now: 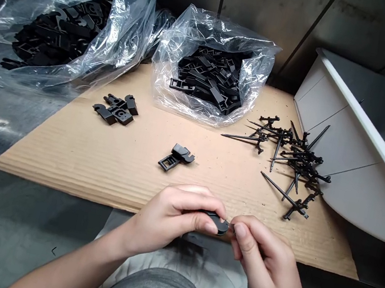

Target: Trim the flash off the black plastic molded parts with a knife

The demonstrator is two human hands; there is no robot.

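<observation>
"What's that left hand [173,220] holding?"

"A black plastic clip [219,224]. The fingers curl around it and the thumb lies across it, so the hand is closed on it, right over the near edge of the cardboard sheet [73,163]."

"And the right hand [262,255]?"

"Pinched, with the thumb and forefinger [237,230] right against the end of the clip. There may be something tiny between them, but I can't tell from here."

"What's on the cardboard?"

"A single assembled clip [176,157] lies just ahead of the hands, with a small heap of clips [116,109] off to the left. On the right there's a tangle of spiked black plastic runners [294,157], beside a white bin [359,128]. Behind them sits a clear plastic bag [212,33] of black parts, and a second bag [132,19] stands to its left."
</observation>
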